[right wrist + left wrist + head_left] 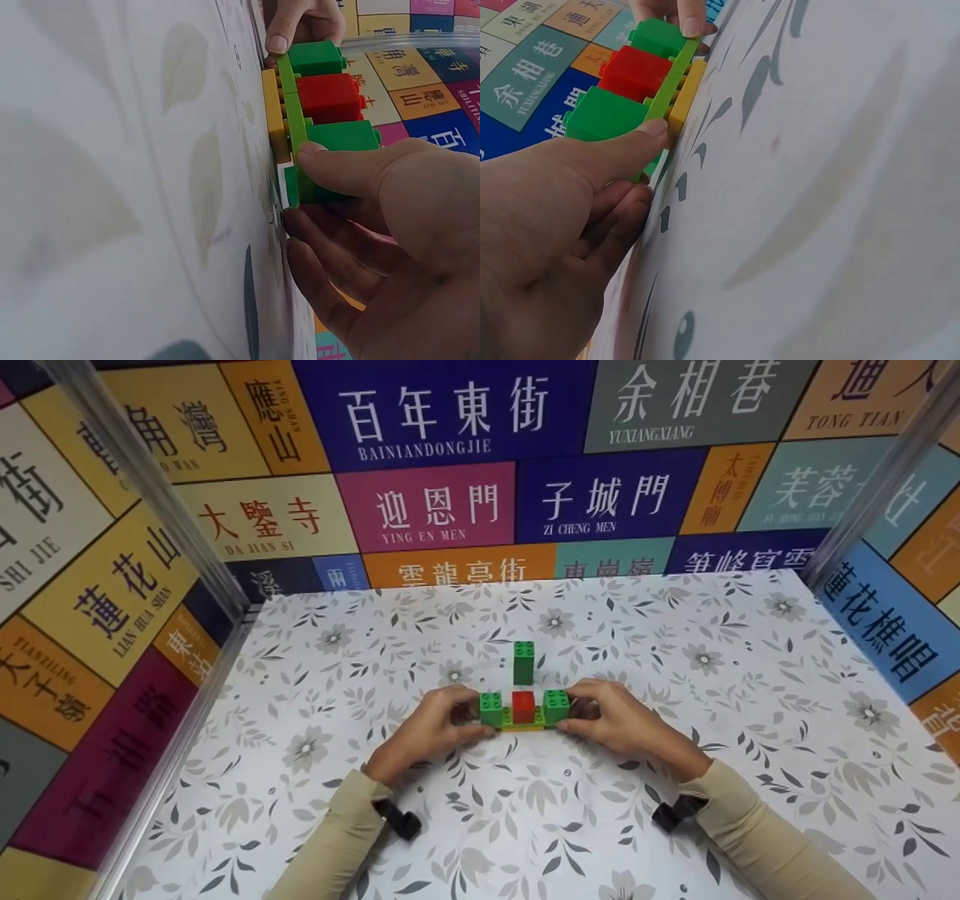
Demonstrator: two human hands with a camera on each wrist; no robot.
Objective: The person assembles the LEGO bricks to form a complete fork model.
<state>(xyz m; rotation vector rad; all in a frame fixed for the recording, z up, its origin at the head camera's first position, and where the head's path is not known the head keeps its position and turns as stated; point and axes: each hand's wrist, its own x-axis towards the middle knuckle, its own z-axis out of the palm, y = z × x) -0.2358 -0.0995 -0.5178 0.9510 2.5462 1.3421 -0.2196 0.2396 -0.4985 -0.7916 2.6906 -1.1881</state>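
A toy-brick assembly sits low over the table in the head view. A red brick (523,707) stands in its middle, between a left green brick (490,708) and a right green brick (556,705). All three are on a light green strip (292,97), with a yellow brick (688,97) below. My left hand (431,724) pinches the left end, thumb in front. At the opposite end my right hand (619,721) grips likewise, its thumb against the strip. The fingers behind the bricks are partly hidden. Just beyond stands an upright green brick stack (523,664), apart from the assembly.
A white floral cloth (517,817) covers the table. Walls of coloured panels with Chinese lettering (427,510) rise behind and at both sides. Clear strips (161,502) run along the corners. Dark straps with small cameras (401,819) sit on both wrists.
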